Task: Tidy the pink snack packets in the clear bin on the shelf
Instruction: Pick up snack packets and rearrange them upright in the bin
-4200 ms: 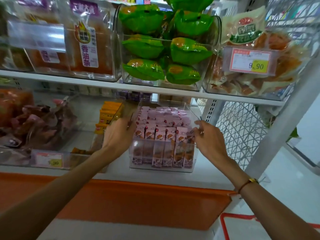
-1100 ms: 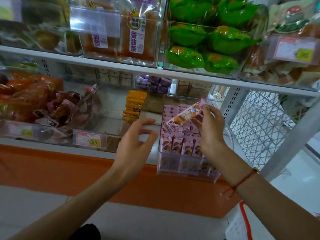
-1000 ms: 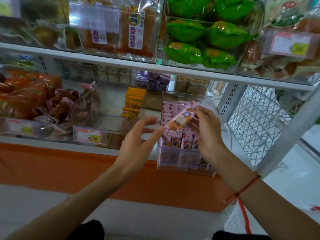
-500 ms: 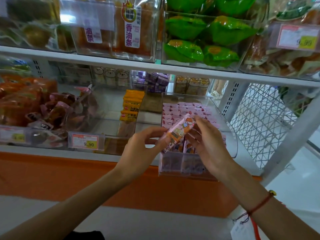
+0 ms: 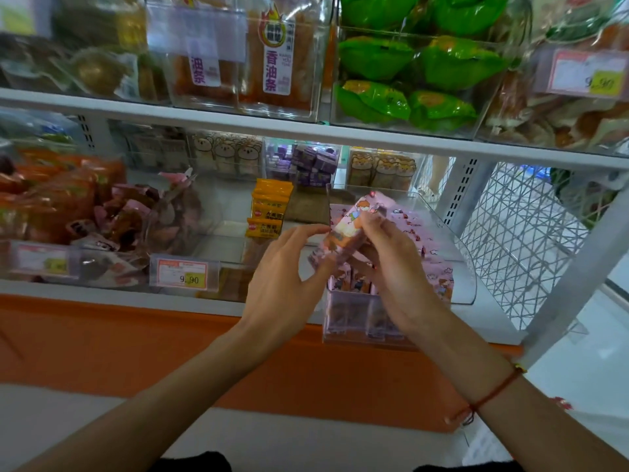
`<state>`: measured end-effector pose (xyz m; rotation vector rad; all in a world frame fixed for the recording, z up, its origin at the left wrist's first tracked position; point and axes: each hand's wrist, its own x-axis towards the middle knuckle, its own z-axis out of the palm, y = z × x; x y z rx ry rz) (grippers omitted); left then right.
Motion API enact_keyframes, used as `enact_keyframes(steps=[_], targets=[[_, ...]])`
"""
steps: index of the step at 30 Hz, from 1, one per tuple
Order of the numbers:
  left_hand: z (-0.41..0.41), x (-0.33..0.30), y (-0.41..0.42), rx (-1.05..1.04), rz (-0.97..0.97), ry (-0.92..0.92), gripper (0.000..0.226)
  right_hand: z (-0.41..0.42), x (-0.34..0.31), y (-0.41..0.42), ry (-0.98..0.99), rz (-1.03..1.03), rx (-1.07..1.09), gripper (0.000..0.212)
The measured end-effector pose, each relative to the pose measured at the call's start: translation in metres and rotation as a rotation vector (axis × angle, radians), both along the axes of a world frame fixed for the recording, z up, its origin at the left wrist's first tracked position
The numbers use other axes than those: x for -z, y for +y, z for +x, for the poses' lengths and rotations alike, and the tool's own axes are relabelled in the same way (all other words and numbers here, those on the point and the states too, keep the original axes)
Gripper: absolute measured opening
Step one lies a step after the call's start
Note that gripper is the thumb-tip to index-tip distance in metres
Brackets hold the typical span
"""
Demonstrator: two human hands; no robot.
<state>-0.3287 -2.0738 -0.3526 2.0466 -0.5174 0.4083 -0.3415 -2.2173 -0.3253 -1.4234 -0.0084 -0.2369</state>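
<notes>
Pink snack packets [image 5: 420, 233] stand upright in rows inside the clear bin [image 5: 464, 264], which sits on the lower shelf [image 5: 102, 294] with its front end overhanging the shelf's orange front edge [image 5: 136, 335]. One pink packet [image 5: 347, 229] is out of the bin, held tilted above the bin's front rows, its upper end pointing up and to the right.

Right hand [image 5: 391, 267]: fingers curled around the upper part of the lifted packet, thumb side toward the camera. A red cord bracelet [image 5: 490, 396] circles the right wrist.

Left hand [image 5: 286, 277]: thumb and forefinger close on the packet's lower left end; remaining fingers loosely spread above. Exact contact of the thumb is partly blurred.

Both hands meet at the one packet, directly over the bin's near left corner.

Surroundings, same shelf: yellow packets [image 5: 269, 212] stacked just left of the bin; further left, a bin of mixed brown and pink wrapped snacks [image 5: 112, 229] with a price tag [image 5: 182, 274] reading 9.90 on its front.

Upper shelf: green pouches [image 5: 408, 63] in a clear container above the bin; orange-brown snack bags [image 5: 272, 56] with Chinese labels to their left. White wire mesh panel [image 5: 517, 240] closes the shelf's right end.
</notes>
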Motion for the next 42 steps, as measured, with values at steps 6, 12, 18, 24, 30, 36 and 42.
enact_keyframes(steps=[6,12,18,24,30,36,42], targets=[[0.009,-0.001,0.008,0.0,0.068,-0.142,0.048,0.007,0.012,0.007,-0.066,-0.12,0.126,0.055],[0.026,-0.009,0.008,0.136,-0.078,0.027,0.043,0.023,0.004,-0.006,-0.148,-0.238,0.025,0.025],[0.039,-0.018,0.009,0.277,-0.216,0.382,0.015,0.029,0.004,-0.009,-0.089,-0.257,0.014,0.016],[0.032,-0.014,0.005,0.295,-0.232,0.364,0.018,0.024,0.006,-0.005,-0.018,-0.233,-0.009,0.036],[0.024,-0.014,0.007,0.351,-0.31,0.243,0.036,0.022,0.005,0.0,-0.134,-0.255,-0.032,0.039],[0.018,-0.015,0.011,0.358,-0.367,0.24,0.039,0.015,0.004,0.002,-0.229,-0.234,-0.098,0.041],[0.017,-0.007,0.024,0.293,-0.556,0.424,0.035,-0.001,0.01,0.009,-0.219,-0.535,-0.136,0.064]])
